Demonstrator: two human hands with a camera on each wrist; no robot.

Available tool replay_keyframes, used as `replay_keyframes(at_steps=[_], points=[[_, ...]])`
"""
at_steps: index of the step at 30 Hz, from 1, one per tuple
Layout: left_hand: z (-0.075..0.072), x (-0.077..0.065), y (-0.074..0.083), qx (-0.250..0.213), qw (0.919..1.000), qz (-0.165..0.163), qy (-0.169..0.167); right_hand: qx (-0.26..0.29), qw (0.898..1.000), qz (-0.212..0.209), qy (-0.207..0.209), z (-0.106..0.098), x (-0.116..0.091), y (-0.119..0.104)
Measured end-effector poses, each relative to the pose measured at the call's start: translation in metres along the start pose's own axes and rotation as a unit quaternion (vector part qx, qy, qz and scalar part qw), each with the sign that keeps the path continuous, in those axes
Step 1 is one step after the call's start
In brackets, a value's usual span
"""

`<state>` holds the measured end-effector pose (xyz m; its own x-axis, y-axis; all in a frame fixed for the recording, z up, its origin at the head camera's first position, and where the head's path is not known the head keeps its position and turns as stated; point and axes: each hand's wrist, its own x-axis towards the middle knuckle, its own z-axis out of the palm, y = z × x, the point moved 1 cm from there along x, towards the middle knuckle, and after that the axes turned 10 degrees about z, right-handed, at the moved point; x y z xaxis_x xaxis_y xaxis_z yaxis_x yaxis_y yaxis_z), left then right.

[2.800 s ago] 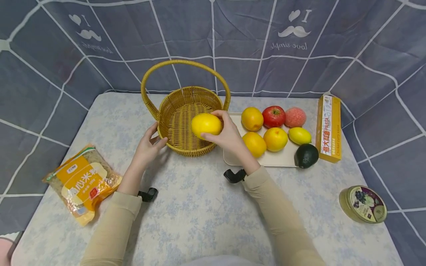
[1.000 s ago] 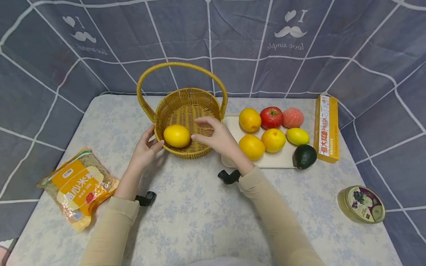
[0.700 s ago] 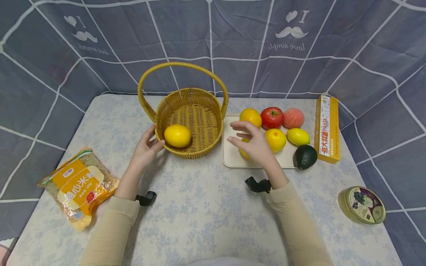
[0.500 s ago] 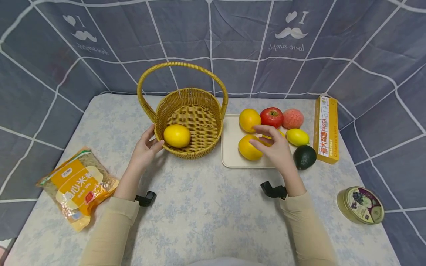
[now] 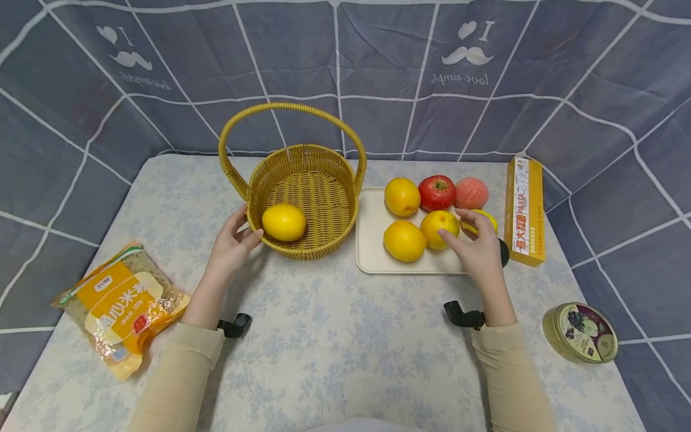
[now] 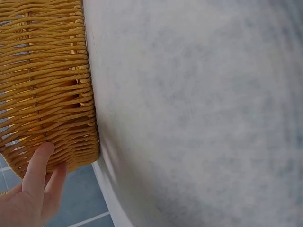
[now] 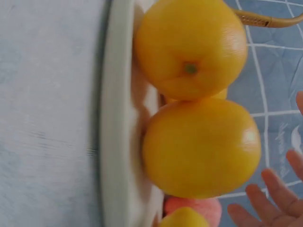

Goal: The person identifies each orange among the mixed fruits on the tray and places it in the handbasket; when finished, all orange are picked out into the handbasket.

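Note:
The woven basket (image 5: 337,240) with a tall handle holds one oval yellow fruit (image 5: 284,222). My left hand (image 5: 229,246) rests against the basket's left front side, its fingers laid along the weave in the left wrist view. Over the right part of the cream tray (image 5: 372,264), my right hand (image 5: 479,246) is spread with nothing in its grasp. Its thumb and fingers reach near an orange (image 5: 438,227) and a lemon (image 5: 490,219), which it partly covers. A second orange (image 7: 203,38) shows large in the right wrist view, apart from the fingers.
Also on the tray are another orange (image 5: 402,197), a red apple-like fruit (image 5: 437,192) and a pink peach (image 5: 472,192). A dark green avocado (image 5: 504,253) is mostly hidden. Around lie a pasta box (image 5: 526,210), a round tin (image 5: 583,333) and a yellow food bag (image 5: 124,309).
My right hand lowered the oval yellow fruit into the basket, let it go, and moved right across the tray toward the lemon. The left hand has stayed at the basket.

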<state>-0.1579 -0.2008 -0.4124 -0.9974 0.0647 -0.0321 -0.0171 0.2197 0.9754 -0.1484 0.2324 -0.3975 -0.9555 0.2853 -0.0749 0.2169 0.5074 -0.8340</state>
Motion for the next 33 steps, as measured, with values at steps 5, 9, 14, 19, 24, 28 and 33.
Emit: replay_keyframes(at_steps=[5, 9, 14, 19, 24, 28, 33], points=[[0.000, 0.000, 0.000, -0.002, 1.0000, -0.001, 0.005, -0.004, 0.999, 0.036, -0.015, 0.007, 0.007, 0.012], [0.000, 0.000, 0.000, -0.004, 1.0000, 0.000, 0.006, 0.009, 0.998, 0.061, -0.018, 0.014, 0.009, 0.019], [0.000, -0.001, 0.000, -0.004, 1.0000, 0.001, 0.007, 0.043, 0.995, 0.086, -0.029, 0.019, 0.012, 0.026], [0.000, -0.001, 0.000, -0.005, 0.9999, 0.003, 0.009, 0.061, 0.991, 0.106, -0.053, 0.022, 0.014, 0.029], [-0.001, -0.001, -0.001, -0.008, 0.9999, 0.000, 0.011, 0.040, 0.991, 0.117, -0.058, 0.022, 0.016, 0.027], [-0.001, -0.001, -0.002, -0.008, 0.9999, -0.002, 0.012, 0.009, 0.991, 0.120, -0.056, 0.023, 0.018, 0.026], [-0.001, 0.000, -0.003, -0.012, 0.9999, -0.001, 0.008, -0.004, 0.991, 0.132, -0.036, 0.023, 0.015, 0.023]])
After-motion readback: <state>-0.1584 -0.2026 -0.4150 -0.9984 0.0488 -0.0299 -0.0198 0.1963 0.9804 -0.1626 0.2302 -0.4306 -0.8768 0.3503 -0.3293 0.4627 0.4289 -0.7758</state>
